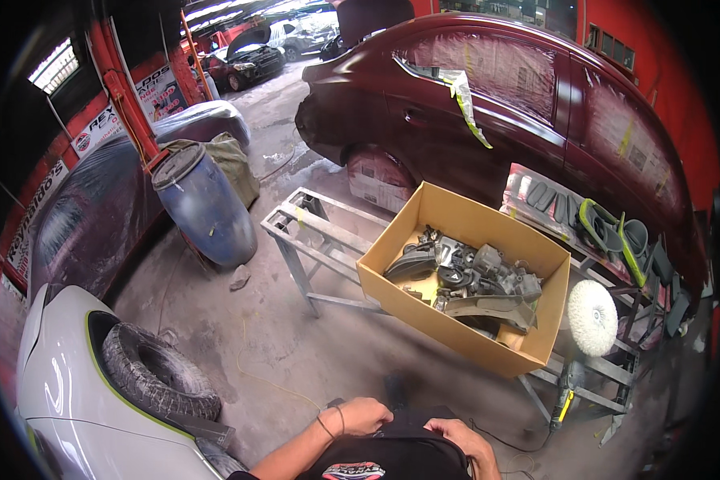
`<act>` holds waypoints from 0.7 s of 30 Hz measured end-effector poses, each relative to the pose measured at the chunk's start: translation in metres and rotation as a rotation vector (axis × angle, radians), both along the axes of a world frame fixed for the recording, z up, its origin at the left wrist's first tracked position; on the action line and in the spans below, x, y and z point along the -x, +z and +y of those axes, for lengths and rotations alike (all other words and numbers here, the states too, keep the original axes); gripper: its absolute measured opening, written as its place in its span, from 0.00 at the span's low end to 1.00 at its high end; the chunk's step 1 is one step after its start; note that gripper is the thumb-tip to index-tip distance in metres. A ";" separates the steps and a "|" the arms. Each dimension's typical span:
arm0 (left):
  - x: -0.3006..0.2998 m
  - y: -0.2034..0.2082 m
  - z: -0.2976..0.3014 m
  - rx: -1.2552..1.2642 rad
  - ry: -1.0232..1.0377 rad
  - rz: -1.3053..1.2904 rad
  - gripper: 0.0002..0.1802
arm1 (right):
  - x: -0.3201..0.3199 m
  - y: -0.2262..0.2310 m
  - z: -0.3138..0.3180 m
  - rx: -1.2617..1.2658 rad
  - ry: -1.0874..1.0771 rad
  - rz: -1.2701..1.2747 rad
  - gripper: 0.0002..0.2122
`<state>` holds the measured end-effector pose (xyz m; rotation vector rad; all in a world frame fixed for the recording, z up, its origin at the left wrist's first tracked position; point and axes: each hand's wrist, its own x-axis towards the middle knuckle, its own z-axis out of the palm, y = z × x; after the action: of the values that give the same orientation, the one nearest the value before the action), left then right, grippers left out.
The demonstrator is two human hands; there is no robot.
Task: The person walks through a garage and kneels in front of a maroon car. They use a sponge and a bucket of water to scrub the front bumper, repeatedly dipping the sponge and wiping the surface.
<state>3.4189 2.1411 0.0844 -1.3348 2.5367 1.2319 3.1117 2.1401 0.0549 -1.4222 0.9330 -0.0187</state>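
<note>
Low in the view, close to my body, my left hand (364,417) and my right hand (459,438) are both closed, fingers curled at the edge of black cloth (410,426) at the front of my clothes. A dark band circles my left wrist. Beyond them, an open cardboard box (448,324) rests on a metal stand (328,260). Jumbled black and grey car parts (488,282) lie inside it. Neither hand touches the box. To its right, a polisher (566,392) with a white fluffy pad (593,318) leans at the stand's end.
A maroon car (424,120) with masked windows stands behind the stand. Grey trim pieces (608,228) lie right of the box. At left are a white car panel (88,400), a tire (158,372) and a blue drum (208,208). A thin cord (252,364) crosses the floor.
</note>
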 end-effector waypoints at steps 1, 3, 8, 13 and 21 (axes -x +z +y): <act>-0.001 0.004 0.003 -0.001 0.004 0.037 0.08 | -0.001 0.002 0.001 -0.025 -0.020 -0.026 0.12; 0.003 0.011 0.003 -0.015 -0.041 -0.093 0.07 | -0.003 0.007 0.005 -0.039 -0.049 -0.075 0.11; 0.000 0.001 0.002 0.104 0.039 0.108 0.11 | -0.010 -0.011 0.011 0.036 -0.259 -0.247 0.06; -0.022 -0.010 0.024 -0.153 0.209 0.503 0.16 | -0.047 0.049 0.036 0.260 -0.348 -0.201 0.06; -0.005 0.015 0.013 -0.847 0.238 0.417 0.15 | -0.105 0.095 0.145 0.179 -0.978 0.190 0.13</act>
<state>3.4241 2.1538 0.0998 -1.2369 1.6318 2.4464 3.2166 2.2853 0.1503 -1.0083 1.7412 -0.7178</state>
